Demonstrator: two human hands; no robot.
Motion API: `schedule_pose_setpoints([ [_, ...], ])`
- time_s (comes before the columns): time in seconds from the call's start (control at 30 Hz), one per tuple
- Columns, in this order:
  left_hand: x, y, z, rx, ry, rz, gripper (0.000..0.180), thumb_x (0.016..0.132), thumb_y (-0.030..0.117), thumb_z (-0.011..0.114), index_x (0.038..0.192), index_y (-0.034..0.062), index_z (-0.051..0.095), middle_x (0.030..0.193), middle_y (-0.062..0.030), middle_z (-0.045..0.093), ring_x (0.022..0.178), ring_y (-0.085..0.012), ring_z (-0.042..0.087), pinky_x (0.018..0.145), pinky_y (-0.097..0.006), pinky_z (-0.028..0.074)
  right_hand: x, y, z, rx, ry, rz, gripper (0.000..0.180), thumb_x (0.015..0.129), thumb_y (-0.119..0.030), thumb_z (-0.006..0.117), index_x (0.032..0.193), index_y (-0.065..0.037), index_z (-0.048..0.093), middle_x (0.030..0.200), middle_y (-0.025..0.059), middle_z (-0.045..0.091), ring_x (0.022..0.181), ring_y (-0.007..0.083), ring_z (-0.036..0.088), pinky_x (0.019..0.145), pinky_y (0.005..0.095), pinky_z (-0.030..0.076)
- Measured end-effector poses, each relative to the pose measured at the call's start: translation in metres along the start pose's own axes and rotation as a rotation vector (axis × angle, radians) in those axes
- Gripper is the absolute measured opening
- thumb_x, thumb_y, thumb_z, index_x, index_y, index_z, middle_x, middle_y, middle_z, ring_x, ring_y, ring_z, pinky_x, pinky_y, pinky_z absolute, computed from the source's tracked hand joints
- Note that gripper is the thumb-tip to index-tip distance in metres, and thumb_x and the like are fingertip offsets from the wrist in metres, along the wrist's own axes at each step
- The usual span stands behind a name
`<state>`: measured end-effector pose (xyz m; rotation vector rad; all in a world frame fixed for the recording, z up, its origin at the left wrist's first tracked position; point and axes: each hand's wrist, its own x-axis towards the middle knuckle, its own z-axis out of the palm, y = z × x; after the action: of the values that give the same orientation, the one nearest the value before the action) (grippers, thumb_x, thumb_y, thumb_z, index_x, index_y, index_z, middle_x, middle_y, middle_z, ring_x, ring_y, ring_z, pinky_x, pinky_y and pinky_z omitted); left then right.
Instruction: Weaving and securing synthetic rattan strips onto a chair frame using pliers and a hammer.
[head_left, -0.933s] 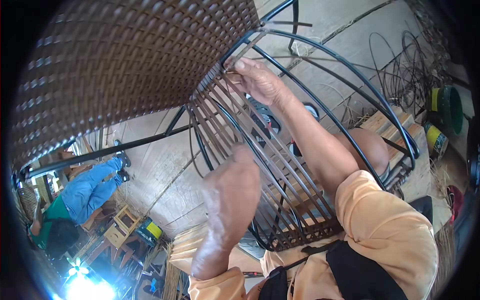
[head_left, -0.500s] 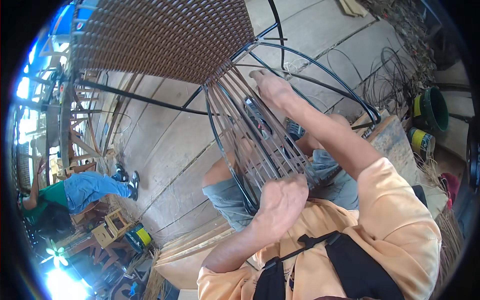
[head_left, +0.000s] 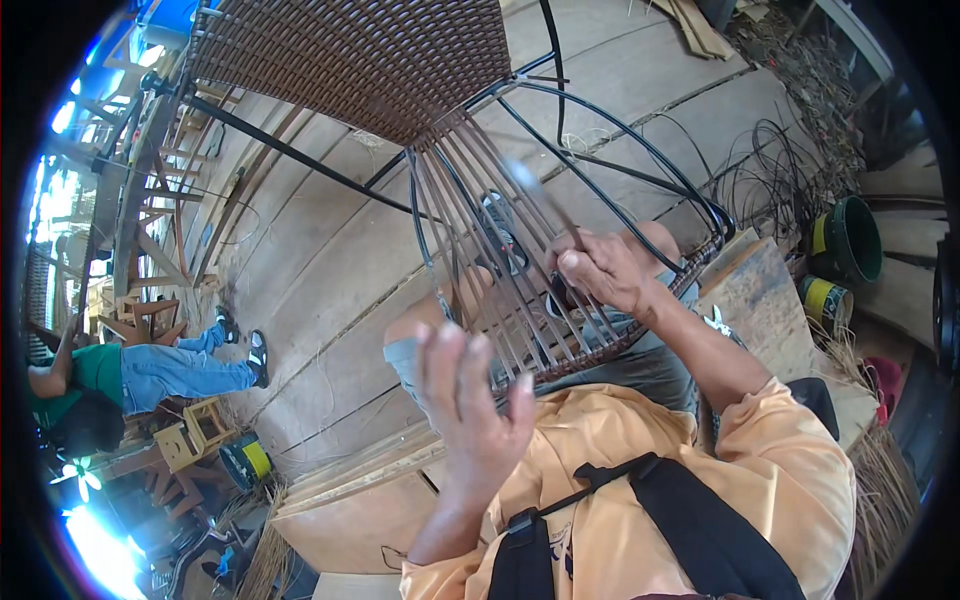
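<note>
My left hand [head_left: 468, 405] is raised at the near left side of the chair's strands, fingers spread and slightly blurred, with nothing in it. My right hand [head_left: 605, 272] is closed around a slim brown piece [head_left: 562, 222] whose pale far end is smeared by motion, so its exact kind is unclear. Below it, long brown strands [head_left: 500, 235] run side by side from the woven brown panel [head_left: 370, 70] to a woven near edge [head_left: 575, 368] by my lap. Black metal tubes [head_left: 648, 140] form the chair's frame around them.
At far left stands a person in a green shirt and blue jeans [head_left: 185, 368]. Wooden frames [head_left: 160, 240] rise beyond. To the right are a dark green bucket [head_left: 850, 240], a yellow-banded tub [head_left: 826, 300] and tangled dark strands [head_left: 770, 170]. Boards [head_left: 350, 500] lie at my left.
My left hand has let go of the strands' near end and lifted left, opening. My right hand has come back toward me from the panel's edge. The view has shifted slightly.
</note>
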<state>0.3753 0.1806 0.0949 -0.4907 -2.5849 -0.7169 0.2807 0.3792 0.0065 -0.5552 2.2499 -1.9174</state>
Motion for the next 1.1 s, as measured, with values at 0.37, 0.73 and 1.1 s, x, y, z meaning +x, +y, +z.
schedule_pose_setpoints([
  [0.37,-0.074,-0.032,0.088,0.293,-0.2,0.152,0.042,0.073,0.045,0.065,0.101,0.0146,0.062,0.117,-0.0036,0.053,0.119,-0.0283,0.043,0.098,-0.047,0.026,-0.011,-0.001,0.005,-0.269,0.013,-0.023,0.038,0.093,-0.035,0.045,0.083,0.001,0.051,0.07,0.0146,0.049,0.067,0.0316,0.048,0.064,0.0385,0.041],
  [0.73,-0.064,-0.026,0.061,0.111,-0.285,0.091,0.045,0.078,0.042,0.062,0.11,0.01,0.058,0.127,-0.0107,0.044,0.125,-0.0335,0.035,0.098,-0.049,0.028,-0.058,0.003,0.002,-0.58,0.143,-0.071,0.025,0.086,-0.026,0.056,0.092,-0.002,0.06,0.073,0.0143,0.058,0.073,0.031,0.056,0.072,0.0398,0.042],
  [1.1,-0.088,-0.05,0.08,-0.593,0.303,-1.049,0.041,0.098,0.03,0.036,0.116,-0.0047,0.048,0.104,-0.0101,0.052,0.092,-0.0161,0.05,0.084,-0.028,0.04,-0.073,0.013,-0.005,-0.621,0.149,-0.186,0.016,0.08,-0.021,0.063,0.085,-0.006,0.058,0.067,0.0079,0.055,0.066,0.0248,0.056,0.059,0.0355,0.046],
])
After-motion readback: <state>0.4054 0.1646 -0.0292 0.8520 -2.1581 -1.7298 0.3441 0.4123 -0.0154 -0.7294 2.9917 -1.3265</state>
